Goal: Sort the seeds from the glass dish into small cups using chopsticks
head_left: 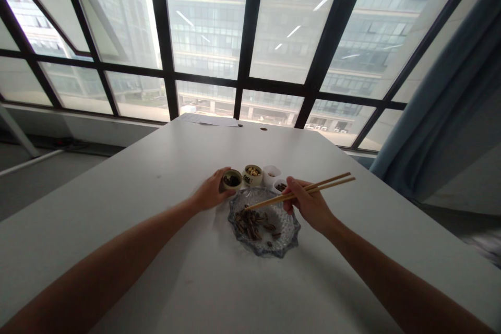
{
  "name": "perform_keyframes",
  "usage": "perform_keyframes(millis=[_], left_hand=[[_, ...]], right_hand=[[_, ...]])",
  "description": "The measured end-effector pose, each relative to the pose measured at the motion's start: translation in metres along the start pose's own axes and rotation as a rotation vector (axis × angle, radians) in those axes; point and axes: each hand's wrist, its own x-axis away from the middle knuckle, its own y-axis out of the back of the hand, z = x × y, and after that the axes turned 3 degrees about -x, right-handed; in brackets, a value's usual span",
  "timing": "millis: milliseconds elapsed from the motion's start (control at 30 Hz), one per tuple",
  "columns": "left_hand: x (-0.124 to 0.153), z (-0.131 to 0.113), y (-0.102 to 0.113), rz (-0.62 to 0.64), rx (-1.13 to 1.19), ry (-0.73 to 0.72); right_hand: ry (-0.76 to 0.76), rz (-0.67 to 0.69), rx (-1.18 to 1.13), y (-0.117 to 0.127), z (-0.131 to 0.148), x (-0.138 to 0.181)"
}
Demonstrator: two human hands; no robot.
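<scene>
My left hand (212,190) is curled round the side of a small round cup (232,179) with dark contents, thumb in front and fingers behind. My right hand (307,203) grips a pair of wooden chopsticks (274,200). Their tips touch or hover just over a pile of dark, striped seeds (250,223), which look like sunflower seeds. These lie mostly on the left side of a clear glass bowl (287,242) with a scalloped rim. Whether the tips pinch a seed is too small to tell.
Beside the held cup stand a cup (252,175) of pale yellowish pieces, a white cup (271,173) and another white cup (280,185) with dark bits, partly behind my right hand. Papers (211,121) lie at the white table's (156,250) far end, before windows. A blue curtain (426,115) hangs right.
</scene>
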Motion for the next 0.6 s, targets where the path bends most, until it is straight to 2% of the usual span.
perform_keyframes(millis=[100,167,300,367,433,600], left_hand=[[0.000,0.000,0.001,-0.001,-0.003,-0.003],[0.000,0.000,0.001,-0.002,-0.001,-0.002],[0.000,0.000,0.000,-0.006,0.003,0.000],[0.000,0.001,-0.001,-0.001,0.003,0.001],[0.000,0.001,-0.001,0.001,0.000,-0.001],[-0.001,0.002,-0.002,-0.008,-0.006,-0.010]], right_hand=[[-0.093,-0.031,-0.095,0.005,-0.002,-0.009],[-0.038,-0.041,-0.033,0.009,0.001,-0.009],[0.358,-0.133,0.441,0.029,0.021,-0.001],[0.485,-0.138,0.642,0.041,0.033,0.001],[0.492,-0.143,0.742,0.051,0.043,0.001],[0.348,-0.157,0.829,0.058,0.049,-0.008]])
